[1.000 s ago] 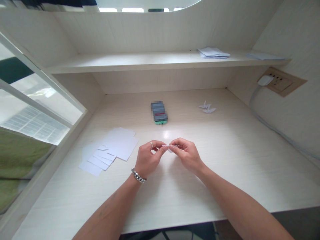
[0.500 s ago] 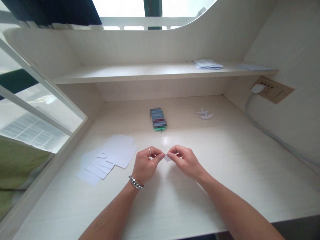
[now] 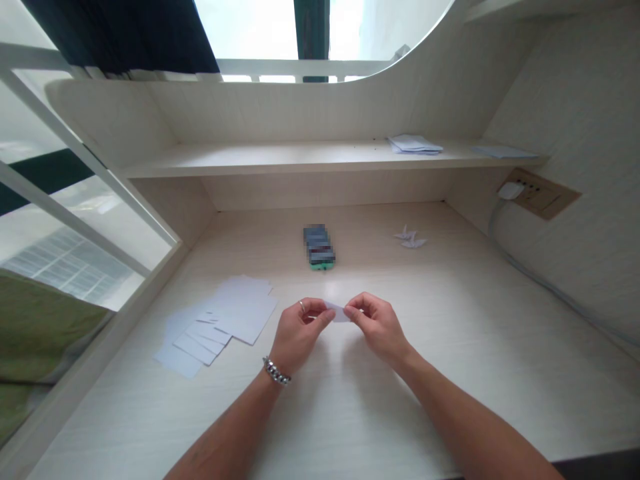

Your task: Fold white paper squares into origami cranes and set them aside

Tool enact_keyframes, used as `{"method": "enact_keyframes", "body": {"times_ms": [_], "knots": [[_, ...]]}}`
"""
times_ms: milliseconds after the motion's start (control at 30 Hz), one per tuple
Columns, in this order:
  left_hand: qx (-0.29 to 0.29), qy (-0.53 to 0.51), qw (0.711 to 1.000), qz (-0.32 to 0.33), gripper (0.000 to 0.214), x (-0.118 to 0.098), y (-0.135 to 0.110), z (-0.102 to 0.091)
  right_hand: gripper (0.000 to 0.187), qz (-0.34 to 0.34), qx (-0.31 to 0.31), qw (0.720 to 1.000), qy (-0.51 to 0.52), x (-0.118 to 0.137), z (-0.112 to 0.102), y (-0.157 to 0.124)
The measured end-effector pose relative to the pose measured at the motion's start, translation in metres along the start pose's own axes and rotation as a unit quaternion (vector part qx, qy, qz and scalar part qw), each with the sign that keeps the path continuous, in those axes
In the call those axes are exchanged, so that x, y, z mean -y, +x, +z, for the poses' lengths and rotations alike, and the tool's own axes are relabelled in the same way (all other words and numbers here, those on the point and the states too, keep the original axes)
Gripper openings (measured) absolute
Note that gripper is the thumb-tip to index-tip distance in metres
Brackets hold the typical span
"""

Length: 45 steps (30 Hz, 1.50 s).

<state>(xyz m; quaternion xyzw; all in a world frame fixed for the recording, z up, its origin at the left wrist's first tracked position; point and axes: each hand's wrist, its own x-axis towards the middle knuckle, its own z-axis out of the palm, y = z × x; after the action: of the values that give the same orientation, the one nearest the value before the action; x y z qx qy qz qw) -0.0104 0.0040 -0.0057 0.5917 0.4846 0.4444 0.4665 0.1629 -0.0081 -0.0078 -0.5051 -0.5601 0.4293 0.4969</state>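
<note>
A small white slip of paper [image 3: 339, 312] is pinched between both hands just above the pale wooden desk [image 3: 450, 320]. My left hand [image 3: 299, 333], with a ring and a chain bracelet, grips the slip's left end between thumb and fingers. My right hand [image 3: 379, 326] pinches its right end. Left of my hands lies a fanned pile of white paper sheets [image 3: 220, 323]. Two small folded white paper pieces [image 3: 411, 238] lie farther back on the right.
A phone-like object in a green case [image 3: 319, 247] lies at the desk's middle back. The shelf above [image 3: 300, 157] carries folded papers [image 3: 414, 144]. A wall socket with a white plug [image 3: 537, 193] and its cable are on the right. A glass panel stands at the left.
The view has tilted upward, so more of the window shows. My hands have drawn slightly apart, and the paper slip between them looks longer and flatter.
</note>
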Motion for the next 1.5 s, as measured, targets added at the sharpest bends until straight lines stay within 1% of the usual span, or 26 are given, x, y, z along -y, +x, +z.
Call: {"method": "enact_keyframes", "body": {"times_ms": [67, 133, 200, 267, 333, 400, 467, 533, 667, 767, 867, 967, 1067, 1233, 1333, 1400, 1500], "knots": [[0.014, -0.025, 1.0, 0.0, 0.021, 0.004, 0.001, 0.002, 0.021, 0.0, -0.02, 0.999, 0.029, -0.004, 0.002, 0.002], [0.01, -0.031, 0.999, 0.01, 0.02, 0.005, 0.001, 0.002, 0.022, 0.004, -0.004, 0.999, 0.05, -0.008, 0.004, 0.003], [-0.003, -0.019, 1.0, 0.023, 0.02, 0.005, 0.002, 0.001, 0.022, 0.009, 0.027, 0.998, 0.049, -0.01, 0.005, 0.003], [-0.017, 0.014, 0.999, 0.039, 0.018, 0.004, 0.001, 0.0, 0.021, 0.01, 0.06, 0.998, 0.029, -0.009, 0.006, 0.002], [-0.021, 0.073, 0.995, 0.067, 0.014, 0.002, -0.001, 0.0, 0.019, 0.009, 0.075, 0.997, 0.016, -0.007, 0.005, 0.001], [-0.016, 0.144, 0.984, 0.104, 0.01, 0.0, -0.003, 0.0, 0.018, -0.002, 0.062, 0.998, 0.005, -0.003, 0.004, -0.001], [-0.007, 0.193, 0.972, 0.132, 0.009, -0.002, -0.005, 0.002, 0.014, -0.018, 0.041, 0.999, -0.019, 0.0, 0.003, -0.002], [-0.001, 0.202, 0.97, 0.137, 0.009, -0.003, -0.006, 0.004, 0.013, -0.025, 0.029, 0.999, -0.039, 0.001, 0.004, -0.004], [0.013, 0.197, 0.97, 0.145, 0.013, -0.003, -0.006, 0.005, 0.014, -0.019, 0.02, 0.999, -0.029, 0.001, 0.006, -0.004], [0.013, 0.239, 0.954, 0.181, 0.014, -0.002, -0.006, 0.004, 0.014, -0.024, 0.048, 0.998, -0.043, 0.0, 0.005, -0.002], [0.027, 0.278, 0.938, 0.207, 0.013, 0.0, -0.007, 0.004, 0.012, -0.051, 0.073, 0.991, -0.097, -0.002, 0.004, -0.003], [0.036, 0.29, 0.933, 0.208, 0.012, 0.0, -0.008, 0.004, 0.011, -0.084, 0.065, 0.981, -0.163, -0.003, 0.006, -0.005], [0.034, 0.299, 0.933, 0.2, 0.012, 0.0, -0.008, 0.003, 0.011, -0.089, 0.053, 0.975, -0.196, -0.003, 0.008, -0.006], [0.032, 0.312, 0.931, 0.188, 0.011, -0.001, -0.006, 0.001, 0.01, -0.083, 0.058, 0.976, -0.191, -0.001, 0.005, -0.004], [0.036, 0.293, 0.938, 0.181, 0.012, -0.003, -0.005, 0.0, 0.011, -0.081, 0.039, 0.976, -0.199, 0.0, 0.004, -0.005], [0.037, 0.275, 0.945, 0.176, 0.012, -0.004, -0.005, 0.0, 0.011, -0.076, 0.038, 0.98, -0.18, 0.0, 0.004, -0.005], [0.029, 0.276, 0.944, 0.176, 0.012, -0.005, -0.005, 0.0, 0.011, -0.057, 0.062, 0.988, -0.127, 0.0, 0.004, -0.004]]}}
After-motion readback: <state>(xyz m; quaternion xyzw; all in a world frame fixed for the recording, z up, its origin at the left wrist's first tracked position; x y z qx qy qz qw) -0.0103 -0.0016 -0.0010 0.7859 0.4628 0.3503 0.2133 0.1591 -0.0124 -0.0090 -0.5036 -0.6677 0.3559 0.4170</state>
